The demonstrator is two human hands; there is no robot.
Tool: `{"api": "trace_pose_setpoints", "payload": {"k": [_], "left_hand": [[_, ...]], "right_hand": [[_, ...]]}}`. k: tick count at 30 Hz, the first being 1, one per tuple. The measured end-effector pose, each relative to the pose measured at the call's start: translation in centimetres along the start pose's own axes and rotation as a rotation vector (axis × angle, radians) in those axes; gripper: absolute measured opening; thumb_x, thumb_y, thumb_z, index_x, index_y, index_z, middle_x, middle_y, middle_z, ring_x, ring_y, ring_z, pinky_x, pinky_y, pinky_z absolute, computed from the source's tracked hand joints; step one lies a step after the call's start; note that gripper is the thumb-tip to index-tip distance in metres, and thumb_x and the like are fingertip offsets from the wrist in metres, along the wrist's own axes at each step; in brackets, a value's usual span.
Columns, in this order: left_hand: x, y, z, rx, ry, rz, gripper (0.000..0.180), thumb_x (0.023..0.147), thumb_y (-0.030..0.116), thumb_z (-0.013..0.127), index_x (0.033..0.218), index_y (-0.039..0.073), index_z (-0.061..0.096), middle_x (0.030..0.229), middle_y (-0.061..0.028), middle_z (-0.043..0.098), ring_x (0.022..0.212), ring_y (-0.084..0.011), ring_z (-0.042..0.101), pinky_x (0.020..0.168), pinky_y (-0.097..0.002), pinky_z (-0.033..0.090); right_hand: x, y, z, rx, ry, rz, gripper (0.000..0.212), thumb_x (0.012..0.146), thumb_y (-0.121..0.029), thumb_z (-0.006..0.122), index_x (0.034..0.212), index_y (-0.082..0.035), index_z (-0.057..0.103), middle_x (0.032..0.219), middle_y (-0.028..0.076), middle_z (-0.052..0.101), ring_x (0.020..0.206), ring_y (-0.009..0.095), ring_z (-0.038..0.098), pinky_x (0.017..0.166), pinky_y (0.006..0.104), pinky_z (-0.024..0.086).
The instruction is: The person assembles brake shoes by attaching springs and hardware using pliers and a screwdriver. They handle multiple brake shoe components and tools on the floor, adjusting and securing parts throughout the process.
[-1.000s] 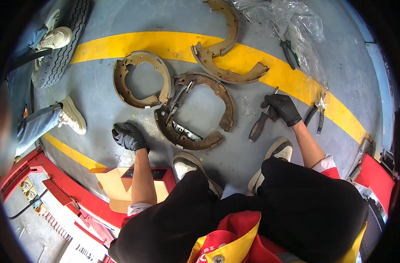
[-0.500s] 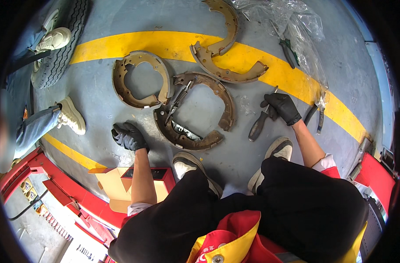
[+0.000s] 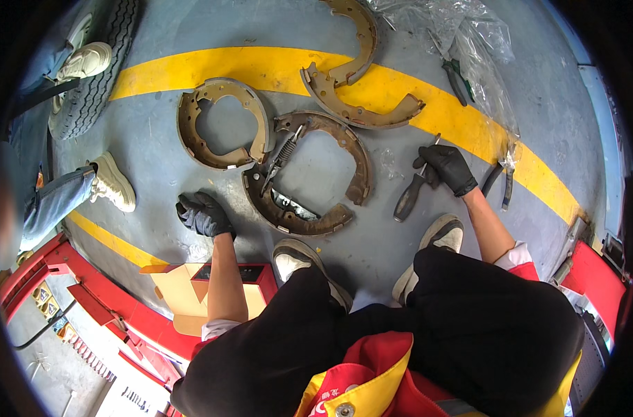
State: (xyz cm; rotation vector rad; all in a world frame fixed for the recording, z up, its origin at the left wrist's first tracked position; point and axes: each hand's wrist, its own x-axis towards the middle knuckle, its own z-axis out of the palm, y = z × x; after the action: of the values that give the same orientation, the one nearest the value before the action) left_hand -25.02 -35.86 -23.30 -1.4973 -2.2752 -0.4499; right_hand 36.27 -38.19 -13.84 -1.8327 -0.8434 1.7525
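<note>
My right hand (image 3: 448,169), in a black glove, is closed around the shaft of a screwdriver (image 3: 409,200); its dark handle points down toward my feet and its tip sticks out past my fingers. My left hand (image 3: 204,214), gloved too, has curled fingers; what they hold, if anything, is hidden. Between my hands lies a rusty brake shoe pair (image 3: 356,156), with a spring-wrapped adjuster (image 3: 284,154) across its left side and a shiny metal piece (image 3: 293,206) by the lower shoe. Left of it, another brake shoe pair (image 3: 189,135) rests on the floor.
More brake shoes (image 3: 361,117) lie farther ahead. Clear plastic wrapping (image 3: 479,52), green-handled pliers (image 3: 457,83) and dark-handled pliers (image 3: 507,187) are at the right. An opened cardboard box (image 3: 181,283) sits under my left forearm. A person's shoes (image 3: 113,182) and a tyre (image 3: 97,90) are at left.
</note>
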Motion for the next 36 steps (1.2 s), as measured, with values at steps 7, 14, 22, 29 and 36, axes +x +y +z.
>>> {"api": "trace_pose_setpoints", "payload": {"k": [7, 14, 22, 29, 36], "left_hand": [[-0.1, -0.1, 0.2, -0.007, 0.006, 0.011, 0.064, 0.099, 0.042, 0.065, 0.146, -0.001, 0.055, 0.134, -0.0277, 0.060, 0.121, -0.0457, 0.058, 0.102, -0.0551, 0.049], [-0.2, -0.2, 0.3, -0.001, 0.015, 0.012, 0.065, 0.098, 0.043, 0.065, 0.145, -0.001, 0.056, 0.133, -0.0273, 0.060, 0.121, -0.0451, 0.058, 0.102, -0.0546, 0.049], [-0.2, -0.3, 0.5, 0.020, 0.026, 0.003, 0.064, 0.098, 0.043, 0.066, 0.144, -0.001, 0.057, 0.132, -0.0267, 0.061, 0.121, -0.0448, 0.058, 0.103, -0.0538, 0.049], [-0.3, 0.2, 0.3, 0.008, 0.029, -0.007, 0.061, 0.098, 0.042, 0.065, 0.141, -0.002, 0.060, 0.132, -0.0274, 0.061, 0.121, -0.0447, 0.059, 0.103, -0.0535, 0.049], [0.1, 0.2, -0.2, 0.014, -0.007, 0.005, 0.064, 0.098, 0.042, 0.065, 0.143, -0.002, 0.057, 0.132, -0.0276, 0.061, 0.121, -0.0448, 0.059, 0.103, -0.0540, 0.049]], "right_hand": [[-0.2, -0.1, 0.0, 0.011, 0.000, -0.007, 0.038, 0.103, -0.032, 0.065, 0.089, 0.000, 0.077, 0.058, 0.007, 0.062, 0.044, 0.016, 0.056, 0.045, 0.0292, 0.044], [-0.3, -0.4, 0.2, -0.015, 0.015, 0.005, 0.038, 0.103, -0.033, 0.065, 0.090, 0.000, 0.077, 0.059, 0.008, 0.063, 0.044, 0.016, 0.057, 0.045, 0.0289, 0.045], [0.0, -0.2, 0.0, -0.018, 0.004, 0.007, 0.039, 0.104, -0.034, 0.064, 0.090, 0.000, 0.078, 0.058, 0.007, 0.063, 0.044, 0.015, 0.057, 0.045, 0.0290, 0.046], [-0.1, 0.1, -0.1, -0.017, 0.010, -0.016, 0.039, 0.104, -0.034, 0.064, 0.091, 0.001, 0.078, 0.057, 0.007, 0.062, 0.043, 0.015, 0.056, 0.045, 0.0288, 0.045], [-0.3, -0.4, 0.1, -0.009, 0.010, -0.005, 0.037, 0.103, -0.032, 0.065, 0.090, 0.000, 0.078, 0.058, 0.006, 0.062, 0.044, 0.014, 0.055, 0.045, 0.0279, 0.044]]}}
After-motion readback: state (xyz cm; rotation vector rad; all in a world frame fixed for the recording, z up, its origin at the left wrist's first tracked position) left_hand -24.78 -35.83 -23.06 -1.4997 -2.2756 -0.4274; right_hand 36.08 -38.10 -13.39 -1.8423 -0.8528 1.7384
